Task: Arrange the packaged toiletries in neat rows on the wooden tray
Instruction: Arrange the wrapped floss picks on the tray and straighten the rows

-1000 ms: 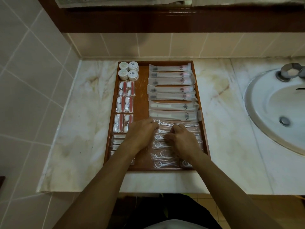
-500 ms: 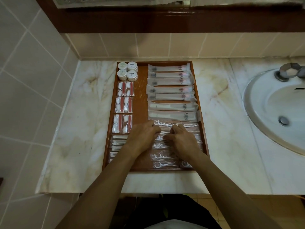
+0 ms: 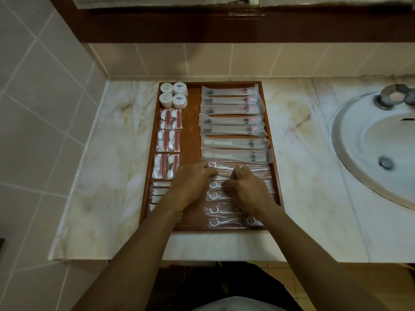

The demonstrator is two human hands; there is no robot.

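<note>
The wooden tray [image 3: 190, 135] lies on the marble counter. Long frosted sachets [image 3: 231, 108] are stacked in a column on its right side. On its left side are round white tubs [image 3: 174, 94], red-and-white cotton packs [image 3: 170, 118] and cotton bud packs [image 3: 159, 191]. Clear floss pick packets [image 3: 222, 212] fill the near right part. My left hand [image 3: 190, 182] and my right hand [image 3: 249, 189] sit side by side over these packets. The fingers of both hands curl onto a floss pick packet between them, and the hands hide much of that row.
A white sink basin [image 3: 381, 142] with a metal tap [image 3: 395, 95] is set into the counter [image 3: 303, 153] to the right. Tiled walls close off the left and back. A dark wooden ledge runs above the back wall.
My left hand has slid a little to the right, closer to my right hand. The packets under the fingers have barely shifted.
</note>
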